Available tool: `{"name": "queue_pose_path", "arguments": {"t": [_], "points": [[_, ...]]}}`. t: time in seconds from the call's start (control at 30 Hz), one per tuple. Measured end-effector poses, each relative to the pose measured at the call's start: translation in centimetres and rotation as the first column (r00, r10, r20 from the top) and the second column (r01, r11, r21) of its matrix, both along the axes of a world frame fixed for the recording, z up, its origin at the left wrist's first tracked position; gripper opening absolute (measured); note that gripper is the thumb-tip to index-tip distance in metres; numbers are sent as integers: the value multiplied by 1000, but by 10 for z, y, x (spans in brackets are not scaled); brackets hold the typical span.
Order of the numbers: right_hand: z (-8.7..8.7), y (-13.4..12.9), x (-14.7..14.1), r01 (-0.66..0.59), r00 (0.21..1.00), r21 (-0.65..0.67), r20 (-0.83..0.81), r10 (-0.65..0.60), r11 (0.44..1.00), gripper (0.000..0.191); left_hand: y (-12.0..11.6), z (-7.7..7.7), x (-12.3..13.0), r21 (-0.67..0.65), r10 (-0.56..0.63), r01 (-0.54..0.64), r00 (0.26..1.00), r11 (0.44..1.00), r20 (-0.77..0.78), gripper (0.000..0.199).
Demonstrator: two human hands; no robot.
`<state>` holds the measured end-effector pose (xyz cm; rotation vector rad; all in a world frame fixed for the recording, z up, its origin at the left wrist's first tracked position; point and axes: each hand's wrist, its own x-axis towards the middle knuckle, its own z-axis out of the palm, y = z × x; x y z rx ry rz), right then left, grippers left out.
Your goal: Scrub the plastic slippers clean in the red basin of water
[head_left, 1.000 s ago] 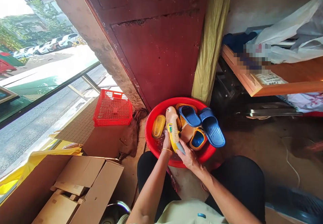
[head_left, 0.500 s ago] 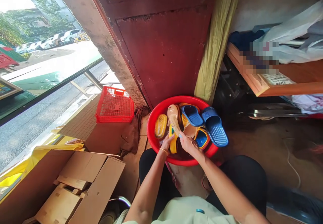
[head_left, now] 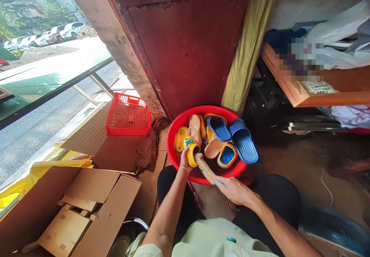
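Observation:
My left hand [head_left: 185, 159] grips a small yellow slipper [head_left: 190, 157] with a green figure on its strap, held over the near left part of a red basin [head_left: 171, 149]. In my right hand [head_left: 231, 188] is the light blue handle of a scrubbing brush [head_left: 204, 168] with pale bristles. The brush's tip meets the slipper's opening. Other footwear lies in the basin's dark water: a beige shoe [head_left: 195, 127], a blue slipper [head_left: 219, 129], and a yellow slipper with a blue insole [head_left: 227, 155]. Another blue slipper [head_left: 244, 143] rests across the right rim.
A red plastic crate [head_left: 128, 116] sits on cardboard to the left. An open cardboard box [head_left: 110, 207] with wooden pieces stands front left. Behind the basin are a dark red door [head_left: 187, 56] and a yellowish curtain [head_left: 245, 56]. A wooden shelf [head_left: 323, 100] juts out at right.
The yellow slipper has turned so its opening faces right. My right hand has drawn back toward me and rightward with the brush, whose bristles now show at the opening.

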<state>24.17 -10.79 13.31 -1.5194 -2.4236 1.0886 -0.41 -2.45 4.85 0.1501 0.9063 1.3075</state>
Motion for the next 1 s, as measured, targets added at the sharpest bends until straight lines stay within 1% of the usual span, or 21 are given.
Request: {"name": "queue_pose_path", "arguments": {"t": [0.1, 0.17, 0.23, 0.27, 0.3, 0.4, 0.43, 0.5, 0.57, 0.6, 0.7, 0.77, 0.83, 0.9, 0.97, 1.0], "points": [[9, 13, -9, -45, 994, -70, -107, 37, 997, 43, -2, 2, 2, -33, -54, 52, 998, 998, -37, 50], [9, 21, -22, -14, 985, -79, -175, 0, 997, 42, -5, 3, 3, -45, -72, 71, 997, 996, -20, 48], [2, 28, -38, 52, 971, -109, -228, -76, 993, 43, -7, 4, 3, -50, -93, 94, 996, 994, 13, 49], [-3, 31, -46, 92, 962, -149, -242, -126, 985, 44, -8, 3, 3, -45, -97, 98, 995, 994, 21, 50], [-9, 34, -54, 136, 951, -201, -247, -184, 970, 46, -8, 3, 4, -38, -106, 106, 994, 994, 20, 51], [-26, 49, -75, 265, 910, -341, -223, -351, 902, 51, -6, -1, 9, -21, -165, 165, 986, 986, -4, 50], [-30, 55, -80, 287, 899, -359, -218, -379, 888, 51, -5, -2, 10, -20, -176, 176, 984, 984, -10, 49], [-34, 66, -86, 299, 892, -362, -222, -393, 883, 51, -3, -4, 12, -19, -168, 168, 986, 986, -14, 47], [-33, 71, -83, 263, 899, -381, -237, -369, 886, 51, -2, -5, 10, -8, -132, 131, 991, 991, -1, 46], [-31, 72, -78, 221, 907, -401, -252, -339, 889, 51, -2, -5, 9, -2, -120, 120, 993, 993, 11, 46], [-22, 65, -52, 18, 942, -448, -293, -165, 894, 51, -4, -6, 4, 10, -80, 80, 997, 997, 23, 48], [-16, 59, -29, -86, 961, -459, -273, -49, 884, 50, -5, -8, 3, -6, -65, 65, 998, 998, 5, 51], [-10, 53, -10, -104, 976, -473, -217, -1, 875, 49, -5, -9, 3, -40, -64, 64, 998, 997, -13, 54], [-8, 51, 0, -83, 986, -472, -166, 4, 878, 48, -5, -10, 5, -72, -50, 47, 998, 996, -35, 56], [-10, 53, -3, -65, 989, -429, -150, 0, 901, 46, -4, -9, 8, -85, -21, 15, 997, 996, -70, 56], [-12, 56, -10, -53, 987, -376, -163, -9, 925, 44, -4, -8, 11, -86, -16, 9, 996, 996, -85, 55]]}}
